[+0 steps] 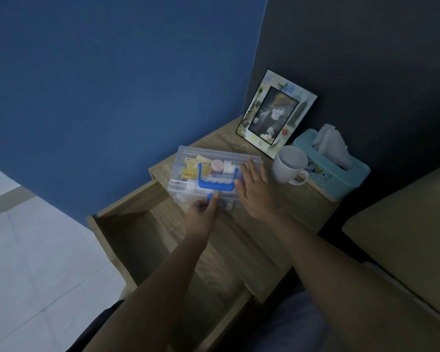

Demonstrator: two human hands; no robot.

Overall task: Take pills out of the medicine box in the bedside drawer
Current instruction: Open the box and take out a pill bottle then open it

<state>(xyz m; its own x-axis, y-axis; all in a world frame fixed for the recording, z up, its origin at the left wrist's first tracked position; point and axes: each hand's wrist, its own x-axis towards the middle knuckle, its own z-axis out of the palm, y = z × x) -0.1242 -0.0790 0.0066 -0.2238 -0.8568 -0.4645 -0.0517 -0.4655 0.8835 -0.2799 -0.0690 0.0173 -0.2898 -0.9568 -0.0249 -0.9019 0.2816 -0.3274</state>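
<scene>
A clear plastic medicine box (188, 161) with a blue handle (214, 182) lies on top of the wooden bedside table (285, 207), its lid closed. Inside it I see a yellow packet, a pink-capped bottle and white bottles. My left hand (203, 212) pinches the blue latch (210, 197) on the box's front edge. Flat on the right end of the lid rests my right hand (254, 189), fingers spread. Below, the drawer (137, 240) stands pulled out, and my left forearm crosses over it.
A white mug (288, 165) stands just right of the box. Behind it are a teal tissue box (335, 174) and a picture frame (274, 113) leaning on the dark wall. A bed edge (401, 240) lies at the right, pale floor at the left.
</scene>
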